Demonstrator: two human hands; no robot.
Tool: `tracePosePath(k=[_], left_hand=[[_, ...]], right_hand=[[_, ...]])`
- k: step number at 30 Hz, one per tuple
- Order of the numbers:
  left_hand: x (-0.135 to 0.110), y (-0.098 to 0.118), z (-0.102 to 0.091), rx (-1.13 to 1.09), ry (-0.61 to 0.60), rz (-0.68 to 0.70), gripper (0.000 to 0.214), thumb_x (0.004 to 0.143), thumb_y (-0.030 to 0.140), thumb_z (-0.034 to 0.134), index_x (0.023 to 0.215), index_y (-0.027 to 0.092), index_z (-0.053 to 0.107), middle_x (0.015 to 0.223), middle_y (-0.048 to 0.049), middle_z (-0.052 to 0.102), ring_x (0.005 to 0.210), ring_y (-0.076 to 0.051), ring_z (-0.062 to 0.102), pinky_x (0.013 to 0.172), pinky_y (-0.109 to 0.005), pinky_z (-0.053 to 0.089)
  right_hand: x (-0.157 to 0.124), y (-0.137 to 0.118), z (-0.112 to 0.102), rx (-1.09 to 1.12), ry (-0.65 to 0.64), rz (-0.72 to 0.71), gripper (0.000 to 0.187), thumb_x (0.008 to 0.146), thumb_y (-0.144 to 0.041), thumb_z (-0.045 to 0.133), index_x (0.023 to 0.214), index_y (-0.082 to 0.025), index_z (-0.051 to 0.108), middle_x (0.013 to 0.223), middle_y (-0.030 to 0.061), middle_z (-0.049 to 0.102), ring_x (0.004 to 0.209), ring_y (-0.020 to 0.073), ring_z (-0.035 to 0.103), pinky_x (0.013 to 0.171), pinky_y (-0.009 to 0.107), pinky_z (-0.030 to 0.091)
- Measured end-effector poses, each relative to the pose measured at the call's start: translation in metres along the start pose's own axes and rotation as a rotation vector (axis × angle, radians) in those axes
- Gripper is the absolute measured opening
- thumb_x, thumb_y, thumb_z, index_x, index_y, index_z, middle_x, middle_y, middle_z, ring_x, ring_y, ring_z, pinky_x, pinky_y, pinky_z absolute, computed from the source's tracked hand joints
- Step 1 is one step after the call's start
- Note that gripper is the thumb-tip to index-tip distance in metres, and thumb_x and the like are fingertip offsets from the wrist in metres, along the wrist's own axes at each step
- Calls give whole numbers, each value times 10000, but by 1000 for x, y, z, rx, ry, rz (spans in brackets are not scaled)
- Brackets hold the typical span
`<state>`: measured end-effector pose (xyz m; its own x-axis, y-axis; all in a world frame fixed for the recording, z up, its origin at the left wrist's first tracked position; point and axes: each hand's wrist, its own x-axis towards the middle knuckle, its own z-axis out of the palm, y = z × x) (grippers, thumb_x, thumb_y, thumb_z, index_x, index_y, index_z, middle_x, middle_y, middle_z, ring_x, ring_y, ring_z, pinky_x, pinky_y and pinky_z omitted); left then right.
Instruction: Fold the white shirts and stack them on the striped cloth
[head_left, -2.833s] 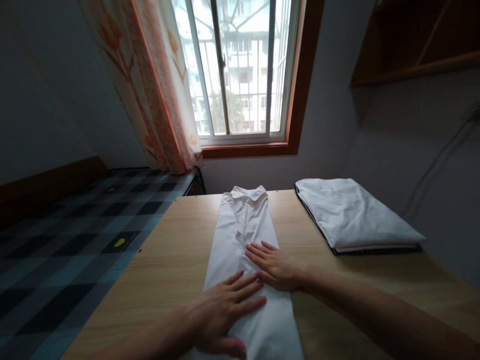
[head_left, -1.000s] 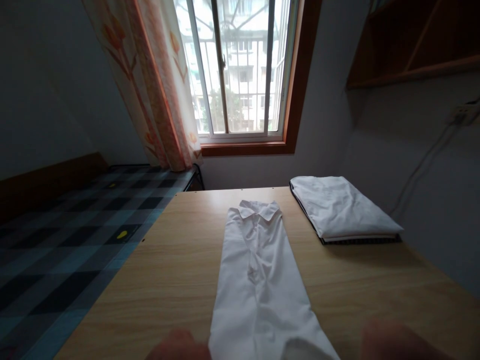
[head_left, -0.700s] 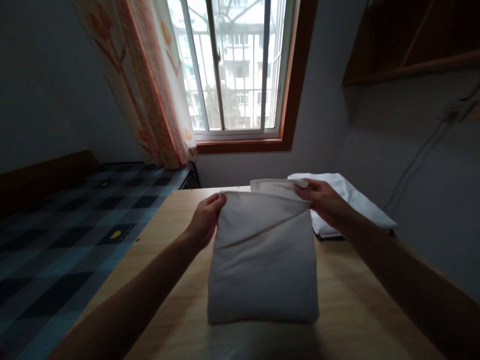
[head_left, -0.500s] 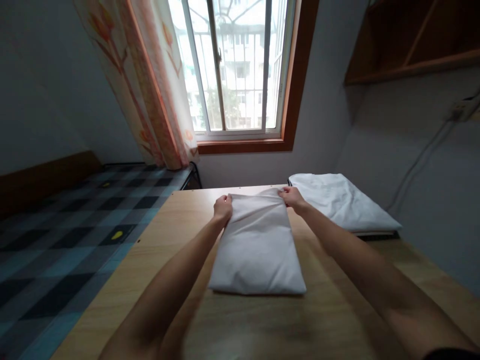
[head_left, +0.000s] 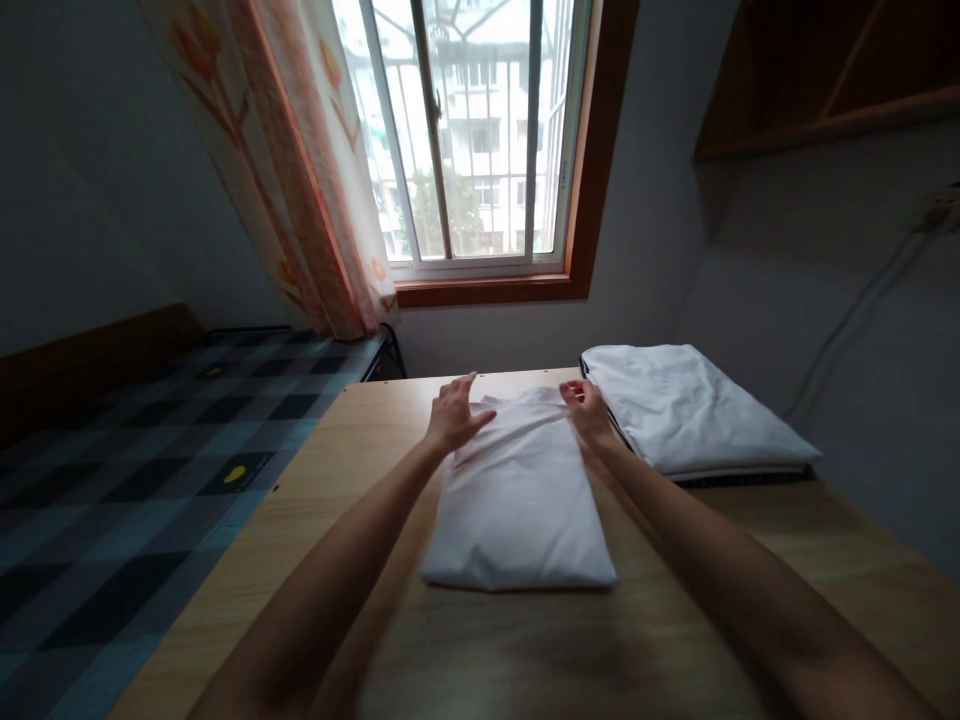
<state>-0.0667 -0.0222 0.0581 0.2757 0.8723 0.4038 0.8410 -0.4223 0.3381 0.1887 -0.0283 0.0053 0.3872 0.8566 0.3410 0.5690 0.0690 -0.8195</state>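
A folded white cloth [head_left: 521, 510] lies lengthwise on the wooden table [head_left: 315, 560], its far end creased and slightly uneven. At its far left corner is my left hand [head_left: 454, 415], fingers spread and thumb reaching over the cloth's edge. My right hand [head_left: 586, 408] is at the far right corner with its fingers curled in a pinch at the fabric's edge. To the right of that hand rests a second piece of white fabric [head_left: 690, 410], folded flat on a dark-edged item that it mostly covers.
A bed with a checked cover [head_left: 135, 480] borders the table on the left. Beyond the table are a window [head_left: 480, 150] and a patterned curtain [head_left: 300, 180]. A wooden shelf [head_left: 825, 120] hangs at upper right, above a cable [head_left: 847, 320] on the wall.
My left hand has let go of the cloth's corner, and its fingers have spread inward over the edge. The cloth's far end has sunk a little. My right hand stays near its corner.
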Motion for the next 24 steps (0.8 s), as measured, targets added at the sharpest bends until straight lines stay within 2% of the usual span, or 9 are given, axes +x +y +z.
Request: tracePosePath(k=[3, 5, 7, 9, 13, 16, 19, 21, 24], left_hand=[[18, -22, 0, -50, -253, -108, 447, 744, 349, 684, 1135, 139, 637, 1229, -148, 619, 1144, -304, 534, 946, -361, 410], [24, -32, 3, -107, -317, -134, 244, 740, 306, 641, 912, 142, 693, 1022, -117, 684, 994, -263, 589, 885, -334, 424], [26, -38, 5, -263, -267, -145, 179, 725, 307, 610, 775, 149, 679, 856, -78, 678, 871, -222, 593, 827, -313, 429], [27, -42, 6, -523, -192, -178, 215, 702, 354, 609, 754, 150, 653, 776, -48, 649, 795, -189, 578, 770, -293, 433], [30, -48, 12, -929, -149, -335, 272, 694, 422, 602, 755, 159, 566, 729, -19, 600, 702, -147, 559, 684, -263, 439], [32, -52, 24, -887, -101, -448, 241, 736, 409, 574, 744, 171, 537, 714, -24, 593, 679, -150, 559, 664, -272, 442], [29, -54, 35, -766, -18, -490, 216, 724, 371, 634, 776, 172, 566, 769, -49, 622, 760, -184, 581, 715, -292, 442], [27, -54, 37, -677, 6, -425, 259, 726, 365, 657, 887, 168, 612, 896, -75, 654, 867, -206, 597, 777, -296, 443], [27, -55, 28, -557, -78, -265, 432, 719, 407, 685, 1064, 153, 626, 1078, -111, 656, 981, -230, 598, 831, -299, 447]], right_hand=[[-6, 11, -6, 16, -141, -212, 539, 737, -427, 690, 1180, -131, 605, 1220, 165, 605, 1044, 257, 596, 901, 367, 469], [-5, 17, -10, -47, -249, -274, 453, 703, -331, 722, 1111, -149, 647, 1231, 142, 606, 1124, 259, 560, 975, 387, 426], [2, 18, -13, -115, -317, -331, 234, 725, -262, 691, 941, -169, 694, 1227, 120, 620, 1165, 252, 535, 1020, 394, 383], [13, 13, -16, -127, -342, -387, 75, 753, -242, 656, 787, -182, 685, 1190, 100, 647, 1159, 242, 536, 1017, 379, 376], [40, -10, -14, -92, -398, -347, 260, 835, -402, 573, 767, -167, 662, 869, 57, 697, 860, 200, 611, 769, 281, 444], [55, -27, 0, -244, -404, -240, 358, 859, -467, 530, 729, -158, 657, 731, 37, 662, 711, 171, 580, 632, 248, 387], [61, -34, 16, -456, -423, -164, 311, 828, -445, 593, 728, -162, 677, 779, 63, 681, 752, 189, 592, 635, 255, 364], [60, -33, 23, -506, -442, -188, 292, 823, -441, 607, 764, -168, 694, 838, 77, 694, 797, 201, 602, 663, 259, 373], [52, -27, 26, -470, -432, -220, 294, 841, -444, 592, 847, -173, 706, 917, 82, 695, 858, 209, 607, 728, 263, 402]])
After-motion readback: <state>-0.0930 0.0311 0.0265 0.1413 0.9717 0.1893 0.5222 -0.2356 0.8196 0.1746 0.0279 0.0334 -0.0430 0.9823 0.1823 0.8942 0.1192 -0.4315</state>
